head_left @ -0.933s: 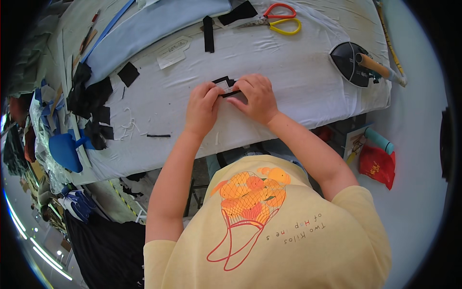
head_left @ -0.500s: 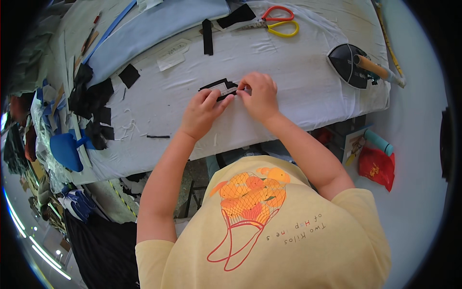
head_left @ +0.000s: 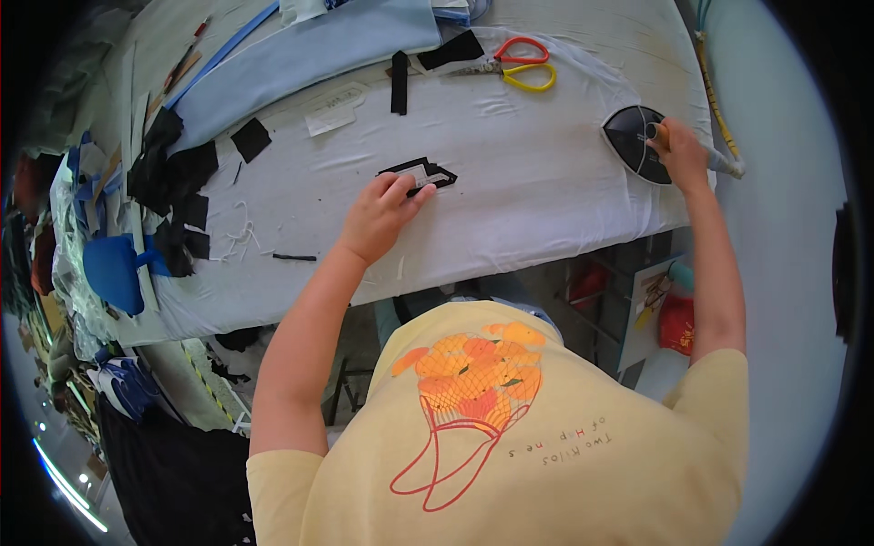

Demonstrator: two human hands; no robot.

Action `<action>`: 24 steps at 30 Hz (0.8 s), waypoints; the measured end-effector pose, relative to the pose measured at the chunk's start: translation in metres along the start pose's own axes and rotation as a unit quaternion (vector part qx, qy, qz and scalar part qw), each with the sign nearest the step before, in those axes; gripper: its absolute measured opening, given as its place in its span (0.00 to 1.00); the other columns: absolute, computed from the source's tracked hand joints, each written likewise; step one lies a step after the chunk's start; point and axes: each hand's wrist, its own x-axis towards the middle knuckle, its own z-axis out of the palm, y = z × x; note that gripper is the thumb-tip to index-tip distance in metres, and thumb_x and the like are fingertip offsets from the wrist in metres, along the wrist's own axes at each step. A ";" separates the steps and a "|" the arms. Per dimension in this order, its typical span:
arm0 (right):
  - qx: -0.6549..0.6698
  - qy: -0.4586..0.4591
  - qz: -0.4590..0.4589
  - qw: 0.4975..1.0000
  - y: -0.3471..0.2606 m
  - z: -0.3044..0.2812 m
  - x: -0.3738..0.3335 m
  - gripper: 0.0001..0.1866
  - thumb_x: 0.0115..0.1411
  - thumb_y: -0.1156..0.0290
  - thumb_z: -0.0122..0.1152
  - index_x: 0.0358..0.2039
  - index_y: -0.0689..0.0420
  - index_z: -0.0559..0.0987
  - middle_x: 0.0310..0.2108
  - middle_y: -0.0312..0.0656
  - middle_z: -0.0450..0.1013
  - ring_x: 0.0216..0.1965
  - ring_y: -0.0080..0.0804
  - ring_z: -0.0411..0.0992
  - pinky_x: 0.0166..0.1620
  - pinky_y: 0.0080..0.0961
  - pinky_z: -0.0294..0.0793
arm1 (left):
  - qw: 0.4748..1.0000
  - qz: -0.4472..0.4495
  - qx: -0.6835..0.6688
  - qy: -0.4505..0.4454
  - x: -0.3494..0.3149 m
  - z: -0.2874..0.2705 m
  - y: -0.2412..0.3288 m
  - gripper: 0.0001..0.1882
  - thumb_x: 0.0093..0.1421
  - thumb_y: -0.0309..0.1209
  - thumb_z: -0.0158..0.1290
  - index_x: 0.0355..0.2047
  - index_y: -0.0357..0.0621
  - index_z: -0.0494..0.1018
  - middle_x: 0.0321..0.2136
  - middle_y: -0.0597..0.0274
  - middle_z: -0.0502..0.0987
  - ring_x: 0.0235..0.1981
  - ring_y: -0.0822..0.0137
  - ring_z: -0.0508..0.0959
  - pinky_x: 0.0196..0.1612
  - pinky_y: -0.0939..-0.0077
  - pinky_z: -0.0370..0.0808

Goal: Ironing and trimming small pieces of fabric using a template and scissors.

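Note:
On the white-covered table, a small black fabric piece (head_left: pixel 444 176) lies with a light card template (head_left: pixel 420 172) on top. My left hand (head_left: pixel 376 217) holds the piece down, thumb at its near edge and curled fingers over its left part, which they partly hide. Out to the right, my right hand (head_left: pixel 683 156) is wrapped round the wooden handle of a dark iron (head_left: pixel 626 135). The iron's soleplate rests on the table, its tip towards the left.
Scissors (head_left: pixel 526 76) with red and yellow handles lie at the back, beside black fabric strips (head_left: pixel 399 84). A folded light-blue cloth (head_left: pixel 300 56) stretches across the far left. Black scraps (head_left: pixel 171 173) and a blue object (head_left: pixel 115 273) sit at left. A hose (head_left: pixel 715 91) runs along the right edge.
My right hand has left the black fabric piece and moved right to grasp the iron's handle. The iron appears slightly turned. My left hand stays on the piece.

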 end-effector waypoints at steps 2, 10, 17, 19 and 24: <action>0.020 -0.020 -0.048 0.998 -0.004 -0.001 -0.003 0.23 0.51 0.55 0.73 0.37 0.53 0.71 0.36 0.48 0.75 0.40 0.54 0.74 0.39 0.47 0.72 | 1.000 0.004 0.003 -0.018 -0.001 -0.001 -0.001 0.27 0.51 0.24 0.53 0.53 0.55 0.77 0.43 0.66 0.70 0.45 0.63 0.71 0.48 0.72 0.75; 0.223 -0.055 -0.236 0.944 -0.169 -0.023 -0.060 0.23 0.44 0.55 0.77 0.35 0.52 0.78 0.33 0.39 0.75 0.37 0.44 0.75 0.39 0.37 0.75 | 1.000 -0.001 0.000 -0.005 -0.004 0.002 -0.001 0.27 0.50 0.24 0.53 0.53 0.54 0.77 0.44 0.66 0.71 0.45 0.63 0.71 0.49 0.73 0.75; 0.209 -0.107 -0.220 0.947 -0.262 -0.031 -0.074 0.17 0.50 0.67 0.72 0.36 0.55 0.72 0.49 0.45 0.69 0.37 0.46 0.76 0.40 0.38 0.76 | 0.999 -0.027 -0.046 0.000 -0.004 0.001 -0.003 0.25 0.52 0.25 0.53 0.52 0.54 0.77 0.44 0.67 0.72 0.47 0.65 0.72 0.49 0.71 0.75; 0.175 -0.078 -0.204 0.960 -0.273 -0.035 -0.076 0.20 0.49 0.66 0.72 0.37 0.53 0.70 0.48 0.55 0.70 0.34 0.45 0.78 0.37 0.40 0.78 | 0.998 -0.053 -0.039 0.017 -0.008 0.002 -0.003 0.24 0.52 0.25 0.54 0.51 0.54 0.77 0.44 0.68 0.72 0.47 0.65 0.73 0.49 0.70 0.74; 0.187 -0.097 -0.209 0.955 -0.304 -0.033 -0.080 0.18 0.51 0.65 0.70 0.36 0.54 0.70 0.50 0.61 0.70 0.32 0.45 0.79 0.35 0.39 0.79 | 0.990 -0.112 -0.076 0.041 -0.013 0.003 -0.007 0.23 0.52 0.24 0.55 0.51 0.54 0.76 0.43 0.67 0.74 0.45 0.62 0.74 0.48 0.66 0.74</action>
